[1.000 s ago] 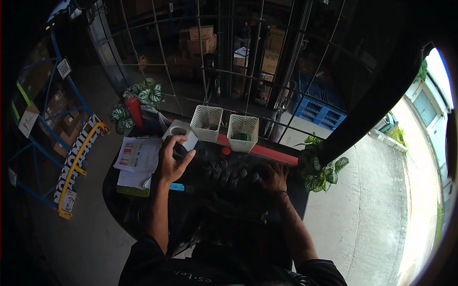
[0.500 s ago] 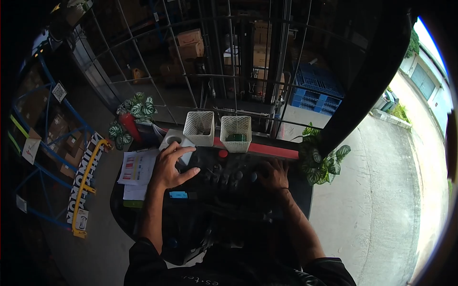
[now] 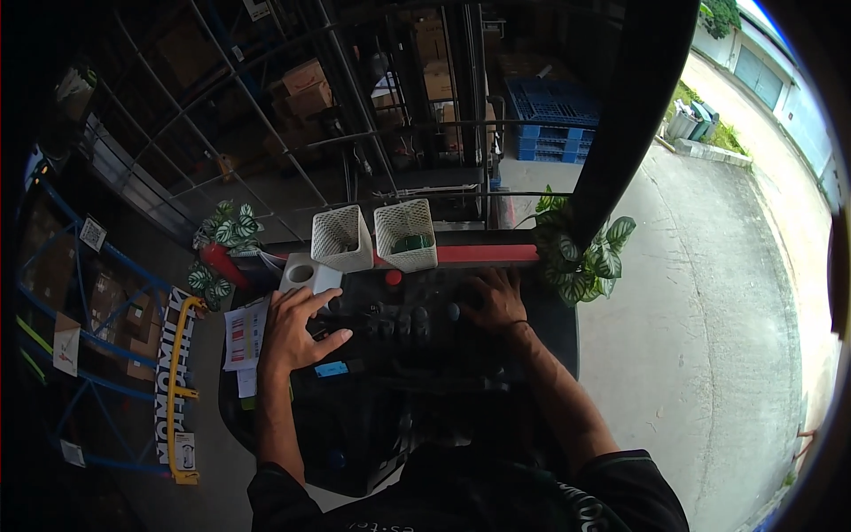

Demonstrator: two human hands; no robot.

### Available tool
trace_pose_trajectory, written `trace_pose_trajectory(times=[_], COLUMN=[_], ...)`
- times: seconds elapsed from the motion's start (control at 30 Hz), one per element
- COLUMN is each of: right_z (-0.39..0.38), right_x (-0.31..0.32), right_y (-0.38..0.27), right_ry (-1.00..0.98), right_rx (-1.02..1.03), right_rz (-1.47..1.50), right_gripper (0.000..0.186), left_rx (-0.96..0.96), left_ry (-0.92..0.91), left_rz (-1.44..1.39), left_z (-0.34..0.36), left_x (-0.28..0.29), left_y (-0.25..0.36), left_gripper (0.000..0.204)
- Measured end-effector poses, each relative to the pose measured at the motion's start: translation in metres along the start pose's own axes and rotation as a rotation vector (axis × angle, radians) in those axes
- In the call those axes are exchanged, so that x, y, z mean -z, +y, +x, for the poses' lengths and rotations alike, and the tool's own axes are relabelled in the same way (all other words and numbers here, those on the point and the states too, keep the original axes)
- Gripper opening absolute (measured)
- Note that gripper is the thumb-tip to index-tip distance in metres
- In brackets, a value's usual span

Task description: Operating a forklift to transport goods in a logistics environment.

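Observation:
My left hand [image 3: 297, 328], thumb spread away from the fingers, lies over the left side of a black vehicle console [image 3: 372, 421]. Its fingertips are beside a grey holder [image 3: 330, 282] with a round hole, and nothing shows in its grasp. My right hand [image 3: 498, 300] lies on the console's right side with fingers spread. Its thumb is close to a round grey knob [image 3: 454, 311]; shadow hides whether they touch. Between the hands are several dark levers [image 3: 403, 324] and a red button [image 3: 393, 277]. A lit blue display [image 3: 331, 369] sits below my left thumb.
Two white baskets [image 3: 342, 239] stand behind the console, beside a red strip [image 3: 487, 254]. Leafy plants [image 3: 603, 253] flank it. Ahead are metal bars, a dark mast and blue pallets [image 3: 551, 111]. A blue rack [image 3: 106, 341] with a yellow guard [image 3: 182, 390] stands left; concrete ground [image 3: 674, 310] lies right.
The view has turned, so the baskets and pallets appear further left and the outdoor ground takes up more of the right side. Both hands keep nearly the same places on the console.

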State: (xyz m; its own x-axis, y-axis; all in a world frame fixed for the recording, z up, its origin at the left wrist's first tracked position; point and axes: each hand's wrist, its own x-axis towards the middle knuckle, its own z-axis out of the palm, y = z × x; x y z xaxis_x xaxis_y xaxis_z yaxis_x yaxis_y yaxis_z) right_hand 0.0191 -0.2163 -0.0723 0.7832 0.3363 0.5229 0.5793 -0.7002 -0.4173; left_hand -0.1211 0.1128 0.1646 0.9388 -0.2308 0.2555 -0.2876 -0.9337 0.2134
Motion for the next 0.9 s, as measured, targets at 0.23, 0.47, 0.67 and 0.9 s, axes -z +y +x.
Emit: trace_pose_trajectory(times=[0.23,0.47,0.67,0.9], right_z=[0.005,0.008,0.0,-0.006], right_x=[0.006,0.006,0.004,0.0], right_y=[0.001,0.009,-0.008,-0.024], right_ry=[0.018,0.051,0.016,0.034], right_rx=[0.005,0.031,0.003,0.002], right_rz=[0.013,-0.01,0.017,-0.015], right_gripper=[0.047,0.045,0.043,0.044], left_rx=[0.028,0.078,0.037,0.144], left_ry=[0.012,0.057,0.106,0.026], left_rz=[0.072,0.08,0.106,0.011], left_z=[0.0,-0.007,-0.019,-0.028], left_x=[-0.007,-0.016,-0.012,0.0], left_y=[0.003,0.013,0.009,0.004], left_gripper=[0.075,0.077,0.076,0.079])
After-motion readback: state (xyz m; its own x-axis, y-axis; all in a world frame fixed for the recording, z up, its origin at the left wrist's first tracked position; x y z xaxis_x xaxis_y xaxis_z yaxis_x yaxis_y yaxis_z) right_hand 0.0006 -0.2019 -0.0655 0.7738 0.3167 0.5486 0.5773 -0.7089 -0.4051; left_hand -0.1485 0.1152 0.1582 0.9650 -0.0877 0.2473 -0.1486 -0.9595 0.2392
